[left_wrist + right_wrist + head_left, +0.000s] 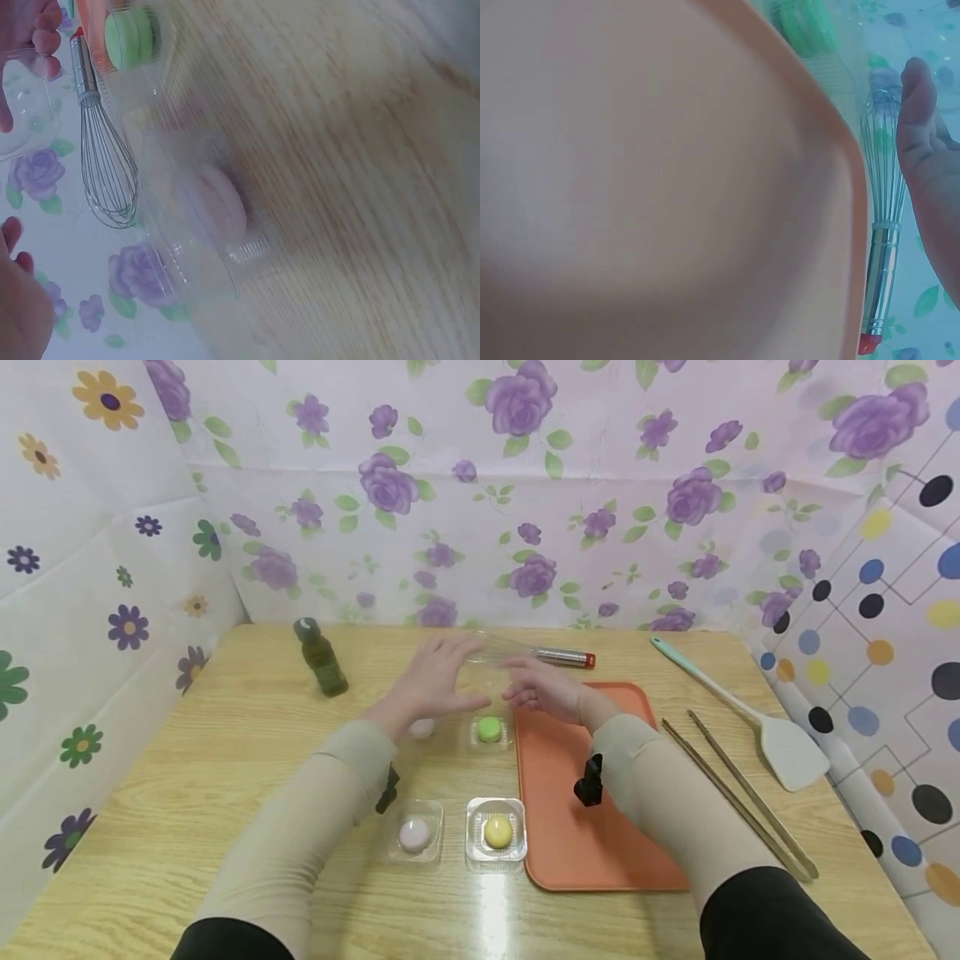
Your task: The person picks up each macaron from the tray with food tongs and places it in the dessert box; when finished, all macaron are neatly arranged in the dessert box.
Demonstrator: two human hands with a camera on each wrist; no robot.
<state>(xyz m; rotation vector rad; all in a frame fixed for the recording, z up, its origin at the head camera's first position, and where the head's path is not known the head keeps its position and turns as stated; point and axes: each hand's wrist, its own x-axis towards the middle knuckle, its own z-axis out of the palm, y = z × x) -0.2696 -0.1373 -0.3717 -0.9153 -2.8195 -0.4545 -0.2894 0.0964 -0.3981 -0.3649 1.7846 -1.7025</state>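
Observation:
My right hand (547, 692) pinches a clear plastic lid (28, 105) between its fingers above the far middle of the table. Facing it, my left hand (429, 683) hovers with its fingers loosely extended and apart from the lid in the left wrist view. Below the hands, a green macaron (490, 729) sits in a clear plastic box. A pale pink macaron (214, 205) in a clear box is partly hidden by my left hand in the head view. Nearer, another pale pink macaron (414, 835) and a yellow macaron (498, 832) sit in clear boxes.
An orange tray (570, 852) lies under my right forearm. A whisk (562, 657) lies behind the hands. Metal tongs (738, 793) and a white spatula (791, 752) lie on the right. A dark green bottle (322, 662) stands at the back left. Patterned walls (465, 552) enclose the table.

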